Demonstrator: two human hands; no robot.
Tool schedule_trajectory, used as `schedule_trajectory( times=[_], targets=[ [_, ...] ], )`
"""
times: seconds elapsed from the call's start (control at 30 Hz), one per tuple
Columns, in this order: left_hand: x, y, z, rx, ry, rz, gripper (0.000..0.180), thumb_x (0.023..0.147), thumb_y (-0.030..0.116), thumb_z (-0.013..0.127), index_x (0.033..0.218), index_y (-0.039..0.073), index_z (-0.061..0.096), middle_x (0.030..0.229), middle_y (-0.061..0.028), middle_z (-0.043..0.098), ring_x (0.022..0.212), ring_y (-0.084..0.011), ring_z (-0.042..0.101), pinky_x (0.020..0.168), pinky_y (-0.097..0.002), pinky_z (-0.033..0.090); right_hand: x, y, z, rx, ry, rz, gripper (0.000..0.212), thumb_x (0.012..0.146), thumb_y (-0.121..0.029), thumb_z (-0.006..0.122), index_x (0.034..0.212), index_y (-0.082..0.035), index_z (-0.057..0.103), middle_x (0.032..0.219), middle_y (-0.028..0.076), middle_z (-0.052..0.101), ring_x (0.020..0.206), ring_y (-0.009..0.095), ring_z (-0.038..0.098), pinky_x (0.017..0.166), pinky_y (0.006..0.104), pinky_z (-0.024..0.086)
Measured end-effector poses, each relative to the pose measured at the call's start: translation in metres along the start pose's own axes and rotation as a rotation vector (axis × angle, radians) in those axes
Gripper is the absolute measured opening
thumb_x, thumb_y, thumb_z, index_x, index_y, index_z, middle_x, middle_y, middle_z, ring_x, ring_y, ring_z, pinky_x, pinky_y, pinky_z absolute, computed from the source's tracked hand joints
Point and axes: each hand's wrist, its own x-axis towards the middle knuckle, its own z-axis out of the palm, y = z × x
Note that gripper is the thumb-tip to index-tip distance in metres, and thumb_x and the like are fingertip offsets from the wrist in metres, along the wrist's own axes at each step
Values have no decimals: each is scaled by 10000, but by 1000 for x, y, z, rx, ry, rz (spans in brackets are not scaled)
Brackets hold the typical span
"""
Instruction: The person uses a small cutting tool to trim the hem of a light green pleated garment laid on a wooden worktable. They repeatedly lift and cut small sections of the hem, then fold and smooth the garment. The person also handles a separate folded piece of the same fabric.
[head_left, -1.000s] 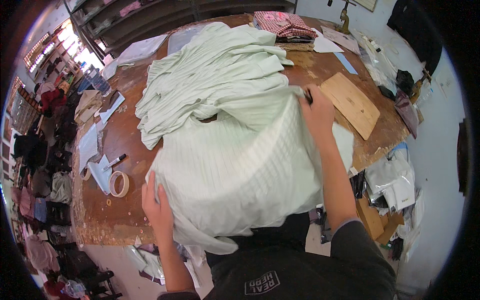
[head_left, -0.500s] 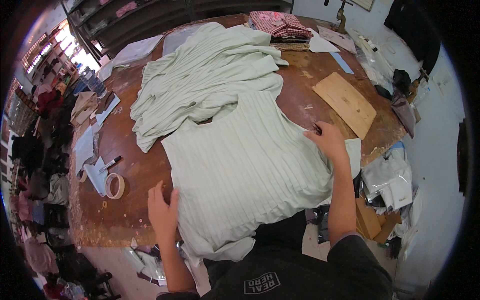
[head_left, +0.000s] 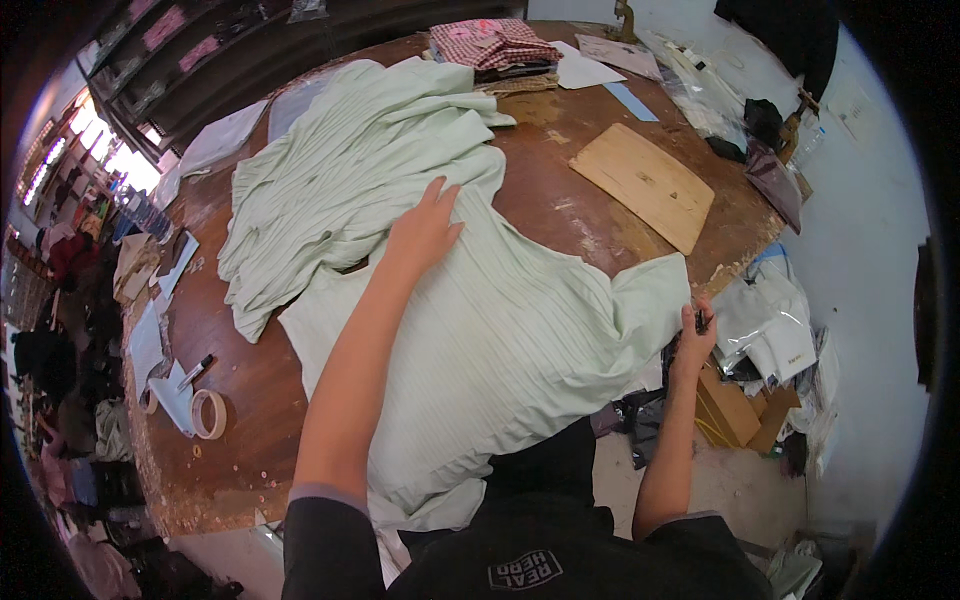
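A large round wooden table [head_left: 560,215], its brown top worn and scuffed, carries nearly everything here. Most of it lies under a long pale green pleated fabric [head_left: 500,340], whose long axis runs from the near edge, just in front of the person, away toward the far left, where it bunches into loose folds; the near part lies flat, and one corner reaches the right-hand edge of the table.

The left hand [head_left: 425,228] rests palm down on the fabric, fingers spread, about where the flat part meets the bunched part. It is much the nearer hand to the heap of folds, which lies just beyond and to the left of it. The right hand [head_left: 693,335] is at the table's right edge, just beside the fabric's corner, curled around something small and dark; whether it also pinches the cloth cannot be told.

A flat light plywood board [head_left: 645,185] lies on bare table to the right of the fabric, well apart from both hands. At the far edge sits a folded stack of red checked cloth [head_left: 490,45]. Near the left edge, clear of the fabric, lie a roll of beige tape [head_left: 208,413] and a dark marker pen [head_left: 195,372].
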Motion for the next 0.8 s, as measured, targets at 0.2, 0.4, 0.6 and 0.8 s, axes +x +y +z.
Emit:
schedule_trajectory(
  times=[0.2, 0.4, 0.6, 0.8],
  targets=[
    [31, -30, 33, 16, -138, -120, 538, 805, 315, 728, 1272, 103, 566, 1186, -144, 635, 1012, -327, 642, 847, -434, 516, -20, -42, -3, -578, -283, -45, 644, 728, -219, 838, 1238, 45, 547, 1206, 150, 578, 1120, 266, 539, 985, 371, 421],
    [11, -6, -83, -377, -48, -136, 332, 845, 230, 694, 1093, 15, 644, 880, -134, 672, 750, -247, 599, 727, -360, 479, -3, -70, 13, -915, -309, -124, 662, 723, -350, 815, 1204, 22, 555, 1172, 185, 560, 1086, 367, 577, 901, 431, 474],
    [-33, -37, -176, -250, 164, -100, 277, 892, 222, 659, 1059, 1, 662, 791, -74, 644, 634, -135, 532, 583, -297, 448, 8, -88, 41, -1095, -467, -64, 354, 939, -264, 586, 1169, 0, 537, 983, 240, 630, 926, 435, 619, 784, 489, 483],
    [-45, -83, -233, -148, 566, -203, 267, 896, 225, 645, 1067, 22, 664, 780, -114, 651, 689, -197, 593, 680, -298, 474, 130, -189, 196, -601, -78, -682, 356, 971, -378, 517, 1111, -52, 547, 977, 233, 661, 926, 452, 621, 765, 541, 466]
  ],
)
